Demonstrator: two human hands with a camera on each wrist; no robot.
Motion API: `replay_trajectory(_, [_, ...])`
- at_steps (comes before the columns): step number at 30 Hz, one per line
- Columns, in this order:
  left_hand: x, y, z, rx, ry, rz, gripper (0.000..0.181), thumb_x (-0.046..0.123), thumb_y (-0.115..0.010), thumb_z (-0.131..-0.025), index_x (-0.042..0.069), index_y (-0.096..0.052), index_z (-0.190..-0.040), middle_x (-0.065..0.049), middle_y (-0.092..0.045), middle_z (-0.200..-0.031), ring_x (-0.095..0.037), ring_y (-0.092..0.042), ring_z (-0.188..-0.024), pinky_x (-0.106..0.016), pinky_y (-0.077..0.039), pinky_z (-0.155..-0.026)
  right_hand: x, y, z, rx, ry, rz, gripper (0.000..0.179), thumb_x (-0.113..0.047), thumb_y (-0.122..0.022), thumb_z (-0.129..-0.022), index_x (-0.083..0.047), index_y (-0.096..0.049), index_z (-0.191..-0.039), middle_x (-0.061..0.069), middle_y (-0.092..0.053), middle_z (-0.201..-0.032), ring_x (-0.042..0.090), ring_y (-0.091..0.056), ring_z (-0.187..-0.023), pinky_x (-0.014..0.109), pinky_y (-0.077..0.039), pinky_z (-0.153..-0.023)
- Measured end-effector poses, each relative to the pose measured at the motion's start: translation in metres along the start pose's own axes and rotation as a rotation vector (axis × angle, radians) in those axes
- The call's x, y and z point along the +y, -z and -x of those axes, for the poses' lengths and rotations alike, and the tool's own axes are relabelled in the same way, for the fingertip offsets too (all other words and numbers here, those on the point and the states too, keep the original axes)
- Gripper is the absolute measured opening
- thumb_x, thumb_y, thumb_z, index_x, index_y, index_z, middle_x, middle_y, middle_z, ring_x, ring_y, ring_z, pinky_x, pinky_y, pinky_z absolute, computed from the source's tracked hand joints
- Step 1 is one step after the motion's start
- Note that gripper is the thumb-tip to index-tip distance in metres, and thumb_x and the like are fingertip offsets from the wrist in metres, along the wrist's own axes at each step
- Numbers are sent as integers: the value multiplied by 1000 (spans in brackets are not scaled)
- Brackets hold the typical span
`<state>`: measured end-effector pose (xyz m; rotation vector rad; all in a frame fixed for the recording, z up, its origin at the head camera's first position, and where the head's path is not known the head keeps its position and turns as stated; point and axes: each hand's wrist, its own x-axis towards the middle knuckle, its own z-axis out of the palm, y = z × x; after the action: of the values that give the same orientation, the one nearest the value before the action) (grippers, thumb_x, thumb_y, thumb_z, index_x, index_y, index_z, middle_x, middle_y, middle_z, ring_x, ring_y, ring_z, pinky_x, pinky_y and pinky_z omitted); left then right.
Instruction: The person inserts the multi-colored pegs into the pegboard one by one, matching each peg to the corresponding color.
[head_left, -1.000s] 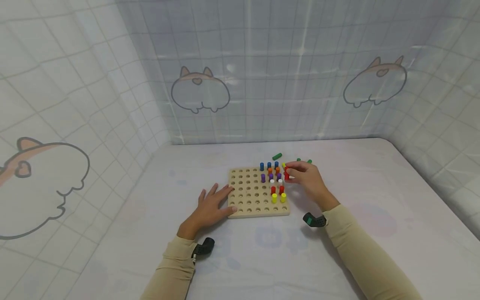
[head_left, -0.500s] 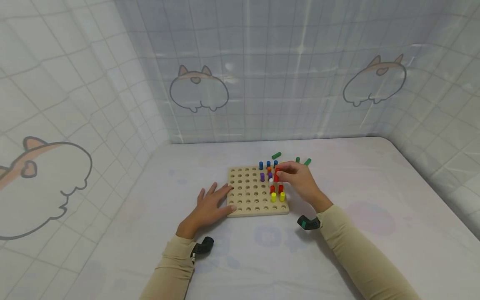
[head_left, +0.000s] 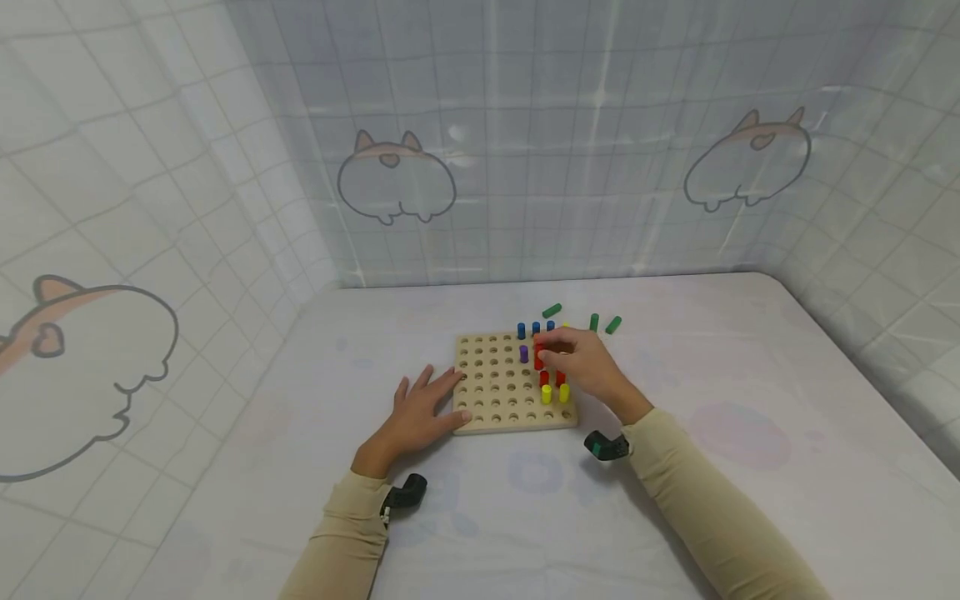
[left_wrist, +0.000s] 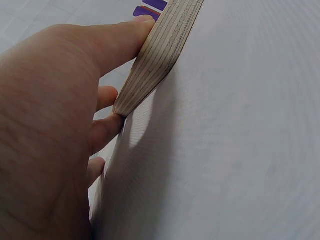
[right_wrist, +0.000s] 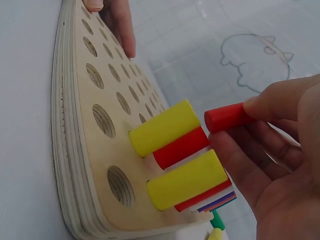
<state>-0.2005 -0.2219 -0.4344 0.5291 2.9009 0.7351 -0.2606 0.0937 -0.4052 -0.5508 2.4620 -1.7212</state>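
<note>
My right hand pinches a red peg between thumb and fingertips, close over the wooden pegboard. In the right wrist view the peg is tilted and apart from the holes, beside two yellow pegs standing in the board. Red pegs stand just behind those. My left hand rests at the board's left side with its fingers spread, the thumb on the board's edge. A purple peg and several blue pegs stand farther back; the right hand hides other pegs.
Loose green pegs lie on the white-covered table behind the board, with another green peg to the right. A tile-patterned curtain surrounds the table at the back and sides.
My right hand has moved left with the red peg, from the board's right edge to over its pegs, uncovering the green pegs behind. My left hand has stayed in place.
</note>
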Motion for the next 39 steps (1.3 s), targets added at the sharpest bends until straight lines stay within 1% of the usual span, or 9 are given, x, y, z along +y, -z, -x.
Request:
replay_trajectory(2, [-1, -1, 1, 2, -2, -2, 79, 58, -58, -94, 20, -33, -159, -1, -30, -162, -36, -8, -152, -65, 7, -115, 0, -2, 0, -13, -2, 30, 30, -17, -70, -96, -6, -71, -125, 2, -65, -124, 23, -63, -103, 31, -57, -81])
replay_trajectory(6, [-1, -1, 2, 4, -3, 2, 79, 59, -58, -94, 20, -34, -159, -1, -31, -162, -36, -8, -152, -65, 7, -115, -3, -7, 3, -40, 10, 70, 29, -13, -69, -96, -9, -72, -124, 4, -63, -128, 24, -63, -102, 31, -58, -80])
replay_trajectory(9, [-1, -2, 2, 6, 0, 4, 79, 59, -58, -94, 20, -35, -158, -2, -32, -162, -37, -8, -152, -65, 7, -115, -4, -9, 4, -50, 24, 112, 27, -12, -70, -95, -10, -73, -122, 5, -64, -124, 23, -64, -102, 31, -57, -82])
replay_trajectory(12, [0, -1, 3, 6, 1, 0, 78, 59, -58, -94, 20, -36, -158, -3, -33, -161, -37, -8, -152, -66, 6, -115, -4, -12, 5, -52, 28, 146, 23, -13, -71, -94, -11, -75, -117, 2, -66, -115, 21, -65, -99, 31, -57, -81])
replay_trajectory(17, [0, -1, 5, 6, 1, -1, 79, 59, -58, -94, 20, -36, -158, -3, -33, -161, -37, -8, -152, -66, 5, -115, -6, -15, 7, -75, 55, 148, 20, -13, -72, -93, -7, -75, -112, 1, -66, -111, 18, -67, -97, 30, -58, -78])
replay_trajectory(21, [0, 0, 7, 3, -3, -1, 79, 59, -58, -94, 20, -35, -158, -3, -32, -162, -37, -8, -152, -65, 6, -115, -7, -18, 8, -94, 82, 158, 20, -11, -72, -93, -4, -75, -111, 0, -68, -108, 15, -68, -95, 29, -58, -77])
replay_trajectory(26, [0, 0, 8, 1, -4, 0, 79, 58, -58, -94, 20, -35, -158, -3, -32, -162, -37, -8, -152, -65, 6, -115, -7, -20, 9, -113, 134, 225, 20, -9, -73, -91, -3, -75, -110, -1, -71, -101, 14, -67, -91, 30, -57, -77])
replay_trajectory(31, [0, 0, 9, 3, -4, -12, 79, 59, -58, -94, 21, -34, -158, -2, -31, -162, -36, -9, -152, -65, 5, -115, -7, -21, 11, -121, 166, 298, 20, -9, -73, -91, -3, -75, -109, -1, -71, -98, 13, -65, -88, 30, -56, -77])
replay_trajectory(39, [-3, -2, 9, 8, -8, -17, 79, 60, -57, -94, 21, -35, -158, -2, -32, -162, -36, -8, -152, -65, 5, -115, -11, -26, 12, -132, 148, 378, 20, -9, -73, -91, -3, -75, -110, -1, -70, -97, 13, -63, -87, 30, -55, -76])
